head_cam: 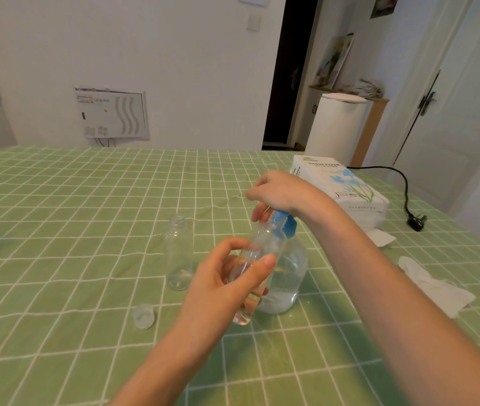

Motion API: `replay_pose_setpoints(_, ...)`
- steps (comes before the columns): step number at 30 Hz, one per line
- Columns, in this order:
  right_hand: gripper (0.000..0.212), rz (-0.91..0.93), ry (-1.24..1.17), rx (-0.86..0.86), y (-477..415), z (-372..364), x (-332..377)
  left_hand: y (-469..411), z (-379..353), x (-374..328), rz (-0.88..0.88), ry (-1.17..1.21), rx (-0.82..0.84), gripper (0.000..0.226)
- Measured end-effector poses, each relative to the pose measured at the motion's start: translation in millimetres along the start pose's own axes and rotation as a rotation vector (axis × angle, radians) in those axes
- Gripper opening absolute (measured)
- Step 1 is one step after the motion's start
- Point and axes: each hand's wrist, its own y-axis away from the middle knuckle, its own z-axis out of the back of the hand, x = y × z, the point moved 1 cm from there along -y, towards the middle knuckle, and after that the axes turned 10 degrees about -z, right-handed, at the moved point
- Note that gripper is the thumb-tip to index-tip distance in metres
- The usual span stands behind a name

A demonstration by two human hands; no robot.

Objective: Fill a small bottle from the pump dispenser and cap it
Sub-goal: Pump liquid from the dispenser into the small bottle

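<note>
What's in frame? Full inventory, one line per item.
small bottle: 1, clear, tilted in the left hand, mouth up at the pump
pump dispenser: 1, clear with blue pump head, table centre, behind the held bottle
second bottle: 1, clear, uncapped, upright left of the dispenser
cap: 1, clear, on the cloth, front left
tissue pack: 1, white with blue flowers, far right
loose tissues: crumpled, white, right edge
power cord: 1, black, far right
tablecloth: green, white grid
left hand: grips small bottle
right hand: on the pump head
</note>
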Motion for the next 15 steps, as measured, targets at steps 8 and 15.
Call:
replay_pose_setpoints(8, 0.038, 0.022, -0.032, -0.015, 0.2, -2.5, -1.3, -0.5, -0.4, 1.2, 0.003, 0.029, -0.007, 0.039)
replay_pose_setpoints(15, 0.041, 0.039, -0.059, -0.042, 1.2, 6.7, 2.7, -2.6, -0.4, -1.2, -0.033, 0.018, 0.003, 0.031)
